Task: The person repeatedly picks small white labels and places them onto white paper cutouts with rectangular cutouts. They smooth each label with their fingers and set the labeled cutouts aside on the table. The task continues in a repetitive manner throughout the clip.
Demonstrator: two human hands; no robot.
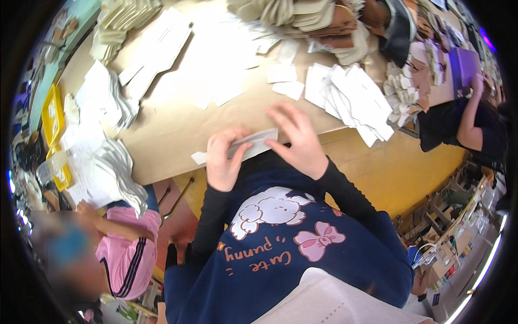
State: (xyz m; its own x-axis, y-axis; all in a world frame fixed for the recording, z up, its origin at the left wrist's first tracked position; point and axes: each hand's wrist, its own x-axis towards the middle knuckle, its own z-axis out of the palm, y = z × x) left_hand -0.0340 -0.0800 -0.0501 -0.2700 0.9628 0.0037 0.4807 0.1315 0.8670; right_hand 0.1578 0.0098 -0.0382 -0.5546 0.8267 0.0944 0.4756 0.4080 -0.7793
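My left hand (pixel 223 157) holds a narrow, flat white piece (pixel 261 141) with a greyish strip along it, between thumb and fingers, just above the table's near edge. A pale end of material (pixel 199 157) sticks out to the left of that hand. My right hand (pixel 300 141) is at the right end of the piece, its thumb by the edge. The right fingers are apart, raised and blurred by motion. Whether the right thumb presses on the piece or only lies by it, I cannot tell.
Loose white pieces (pixel 348 100) lie right of my hands, overhanging the table edge (pixel 162 174). Stacks of beige pieces (pixel 302 15) stand at the back. White stacks (pixel 116 173) and yellow trays (pixel 53 114) are at left. A person in pink (pixel 129 243) sits left; another in black (pixel 458 124), right.
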